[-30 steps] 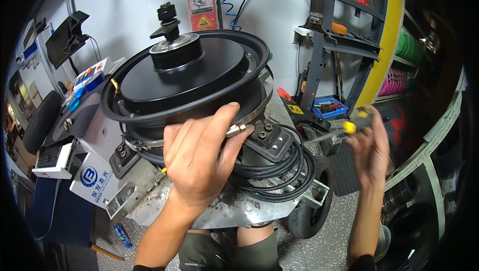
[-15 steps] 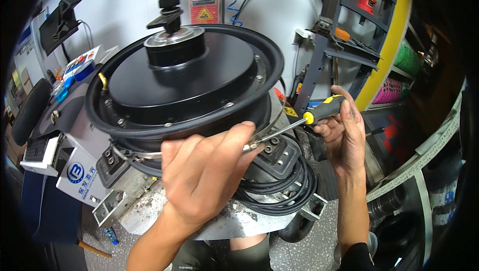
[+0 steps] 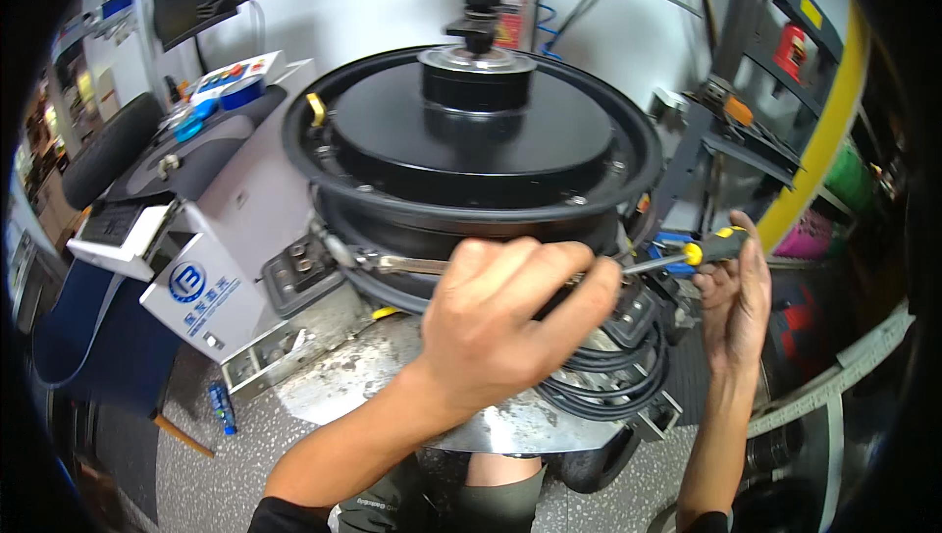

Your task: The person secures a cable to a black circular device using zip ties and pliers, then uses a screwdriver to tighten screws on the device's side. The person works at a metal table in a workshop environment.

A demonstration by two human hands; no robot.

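A black wheel rim with a hub motor (image 3: pixel 471 140) lies flat on a tyre-changer table (image 3: pixel 392 376). My left hand (image 3: pixel 505 322) is closed over the rim's lower edge and holds a thin metal lever (image 3: pixel 392 263) that runs left along the rim. To the right, my right hand (image 3: pixel 736 293) grips a screwdriver with a yellow and black handle (image 3: pixel 711 246); its shaft points left toward my left hand, and the tip is hidden behind my fingers. Black rubber loops (image 3: pixel 608 376) hang below the rim.
A white machine box (image 3: pixel 196 293) with a keypad stands at the left, beside a dark tyre (image 3: pixel 103 155). A metal shelf rack (image 3: pixel 765 81) and a yellow curved bar (image 3: pixel 834 111) rise at the right. The floor below is speckled grey.
My right hand has brought the screwdriver in from the far right, level with the rim edge. My left hand stays on the rim. The view has moved closer.
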